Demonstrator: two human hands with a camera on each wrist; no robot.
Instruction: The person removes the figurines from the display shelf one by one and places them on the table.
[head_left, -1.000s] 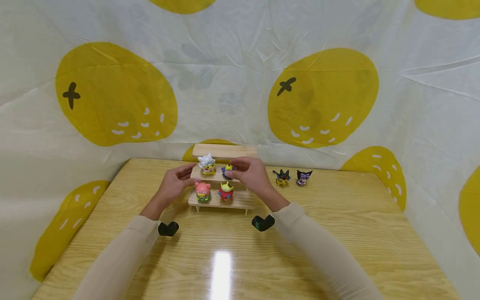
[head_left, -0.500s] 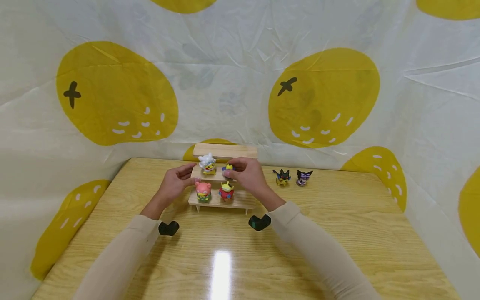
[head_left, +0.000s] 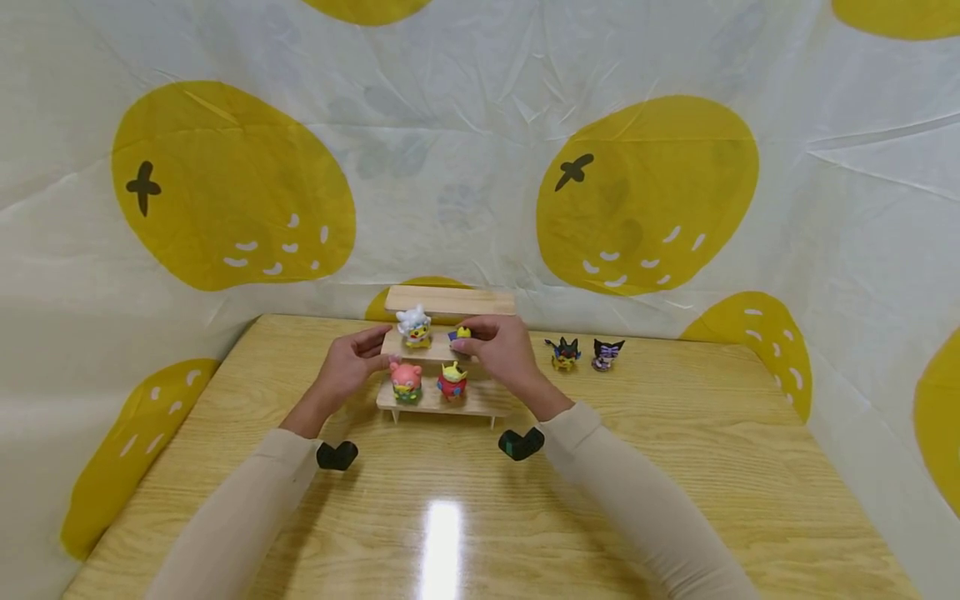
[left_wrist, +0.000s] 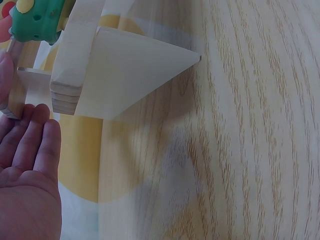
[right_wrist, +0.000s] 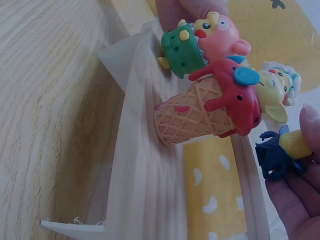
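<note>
The blue figure (right_wrist: 278, 154) sits pinched between the right hand's (head_left: 504, 346) thumb and fingers, parted only by its width, at the shelf's (head_left: 483, 400) middle tier; whether it touches the wood cannot be told. The left hand (head_left: 348, 364) grips that tier's left end, thumb on one side, fingers on the other. Just left of the right fingertips stands the white figure (head_left: 414, 332); nearer the person than those fingertips, on the lowest tier, stand the red figure (head_left: 452, 384) and pink figure (head_left: 406, 382). Right of the right hand, the winged figure (head_left: 564, 356) and purple figure (head_left: 607, 356) stand on the table (head_left: 750, 467).
</note>
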